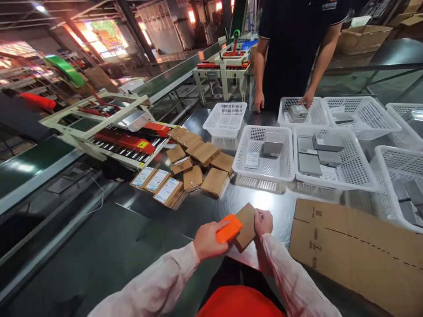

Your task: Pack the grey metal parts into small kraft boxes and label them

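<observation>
My left hand is closed around a bright orange block-shaped object whose exact kind I cannot make out. Its front end overlaps the left side of a small brown cardboard box, tilted over the metal table's front edge. At the box's right side, my right hand grips it with curled fingers. To the left lie several similar brown boxes in a loose pile, and in front of them a row of three boxes with white labels.
White perforated baskets with grey boxes stand across the table. Flat cardboard lies at the right. A roller machine adjoins the left side. Opposite stands a co-worker, one hand at a grey box in a basket.
</observation>
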A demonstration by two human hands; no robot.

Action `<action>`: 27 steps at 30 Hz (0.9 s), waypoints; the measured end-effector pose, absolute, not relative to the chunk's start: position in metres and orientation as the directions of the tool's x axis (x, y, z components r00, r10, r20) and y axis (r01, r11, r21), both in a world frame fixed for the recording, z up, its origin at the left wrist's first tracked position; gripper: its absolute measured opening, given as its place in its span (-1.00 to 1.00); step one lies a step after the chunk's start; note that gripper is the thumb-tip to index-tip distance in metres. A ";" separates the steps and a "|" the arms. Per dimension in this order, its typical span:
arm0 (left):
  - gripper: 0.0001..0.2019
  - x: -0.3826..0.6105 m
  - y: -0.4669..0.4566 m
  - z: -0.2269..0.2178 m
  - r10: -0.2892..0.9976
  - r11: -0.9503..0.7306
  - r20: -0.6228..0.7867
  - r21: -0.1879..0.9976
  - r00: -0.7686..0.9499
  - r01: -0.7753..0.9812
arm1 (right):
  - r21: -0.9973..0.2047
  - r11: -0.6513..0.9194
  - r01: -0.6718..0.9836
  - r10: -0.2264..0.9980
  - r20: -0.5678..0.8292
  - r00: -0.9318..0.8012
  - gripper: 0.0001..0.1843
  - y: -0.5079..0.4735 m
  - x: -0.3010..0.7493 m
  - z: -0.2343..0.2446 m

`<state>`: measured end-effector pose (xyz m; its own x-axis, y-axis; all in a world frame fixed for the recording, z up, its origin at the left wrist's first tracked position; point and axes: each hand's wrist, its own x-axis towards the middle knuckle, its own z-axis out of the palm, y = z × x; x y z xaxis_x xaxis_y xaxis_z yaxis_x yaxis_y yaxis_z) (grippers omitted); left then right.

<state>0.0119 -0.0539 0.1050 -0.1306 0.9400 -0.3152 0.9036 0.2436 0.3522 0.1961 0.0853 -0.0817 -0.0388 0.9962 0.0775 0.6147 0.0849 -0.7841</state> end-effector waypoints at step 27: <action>-0.21 -0.026 -0.208 -0.022 0.986 0.134 -0.155 0.471 -0.067 0.872 | -0.192 0.439 0.878 0.893 -0.012 -0.449 -0.20 0.001 0.152 -0.015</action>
